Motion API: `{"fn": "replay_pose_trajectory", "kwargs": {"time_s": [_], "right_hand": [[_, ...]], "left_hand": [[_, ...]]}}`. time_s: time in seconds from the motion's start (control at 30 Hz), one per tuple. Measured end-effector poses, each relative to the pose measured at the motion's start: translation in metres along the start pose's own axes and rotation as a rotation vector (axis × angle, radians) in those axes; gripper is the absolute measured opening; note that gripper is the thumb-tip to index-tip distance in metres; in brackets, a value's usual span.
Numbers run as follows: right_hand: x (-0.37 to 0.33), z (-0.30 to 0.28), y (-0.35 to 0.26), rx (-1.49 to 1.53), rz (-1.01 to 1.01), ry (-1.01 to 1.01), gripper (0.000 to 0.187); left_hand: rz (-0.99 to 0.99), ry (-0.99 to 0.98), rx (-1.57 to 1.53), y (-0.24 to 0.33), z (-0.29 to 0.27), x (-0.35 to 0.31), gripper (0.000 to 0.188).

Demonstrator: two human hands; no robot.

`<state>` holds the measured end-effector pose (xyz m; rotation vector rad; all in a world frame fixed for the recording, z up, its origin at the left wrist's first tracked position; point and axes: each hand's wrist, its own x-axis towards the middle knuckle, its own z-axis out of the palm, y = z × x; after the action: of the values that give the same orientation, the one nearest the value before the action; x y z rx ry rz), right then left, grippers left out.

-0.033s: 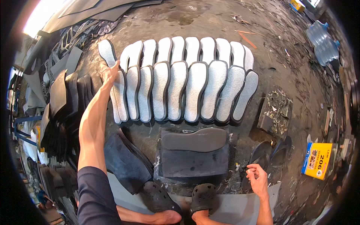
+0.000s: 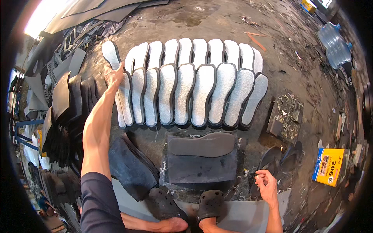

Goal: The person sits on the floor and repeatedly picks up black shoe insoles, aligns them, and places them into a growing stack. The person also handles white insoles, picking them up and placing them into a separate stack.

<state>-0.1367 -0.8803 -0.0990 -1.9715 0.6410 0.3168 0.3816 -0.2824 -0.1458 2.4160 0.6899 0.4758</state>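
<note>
My left hand point(image 2: 114, 75) reaches out to the far left and is closed on a pale fuzzy-topped shoe sole point(image 2: 111, 53), at the left end of the laid-out soles. Beside it, two overlapping rows of similar dark-edged soles point(image 2: 203, 94) run to the right. At the lower right my right hand point(image 2: 267, 187) hovers with fingers curled together; whatever is in them, if anything, I cannot make out. Nearest to it are dark flip-flops point(image 2: 271, 158). Before my feet, a plain dark sole point(image 2: 202, 145) lies on a black rubber sheet point(image 2: 202, 170).
Stacked dark sheets point(image 2: 132, 167) lie left of the black sheet. More dark pieces point(image 2: 60, 97) are piled at the left. A scrap-filled tray point(image 2: 286, 116), a yellow-and-blue box point(image 2: 330, 166) and a clear plastic bottle point(image 2: 336, 44) stand to the right. My clogs point(image 2: 211, 204) are close in front.
</note>
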Motion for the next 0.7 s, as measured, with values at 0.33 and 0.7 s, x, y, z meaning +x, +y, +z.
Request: {"fn": "replay_pose_trajectory", "kwargs": {"time_s": [0.33, 0.7], "right_hand": [[0.005, 0.010, 0.012, 0.050, -0.037, -0.047, 0.025], [0.010, 0.049, -0.075, 0.837, 0.239, -0.621, 0.050]], "left_hand": [[-0.157, 0.736, -0.262, -0.022, 0.000, 0.016, 0.099], [0.020, -1.077, -1.236, 0.099, -0.112, -0.374, 0.035]]}}
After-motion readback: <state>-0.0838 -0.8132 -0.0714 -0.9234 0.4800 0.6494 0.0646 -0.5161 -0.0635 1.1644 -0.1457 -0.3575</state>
